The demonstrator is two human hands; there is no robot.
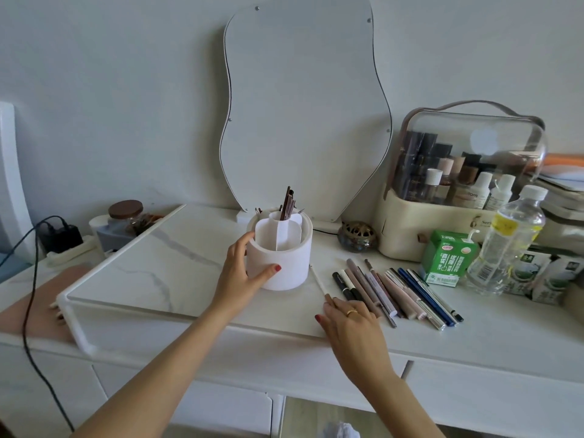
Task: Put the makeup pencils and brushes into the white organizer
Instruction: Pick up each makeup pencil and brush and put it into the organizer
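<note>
**Left hand steadies the organizer; right hand on a white pencil**

The white organizer is a smooth, matte cylinder with curved inner dividers forming compartments. It stands upright on a glossy white marble-pattern riser with grey veining and rounded legs. Several dark, thin brushes already stand in its rear compartment.

The left hand wraps the near-left wall of the organizer, thumb across the front and fingers at the rim, grasping it.

The right hand lies palm-down on the tabletop, just right of the organizer. Its fingertips rest on the near end of a slender white pencil, which lies flat, its far tip pointing toward the organizer's base. Whether the fingers pinch it or only press on it cannot be determined.

The remaining makeup pencils lie side by side in a fanned row immediately right of that hand: slim round barrels in black, taupe, pink, blue and silver.

Behind them stand a green carton, a clear plastic bottle and a cream cosmetics case with a transparent domed lid. A wavy-edged mirror leans on the wall.
</note>
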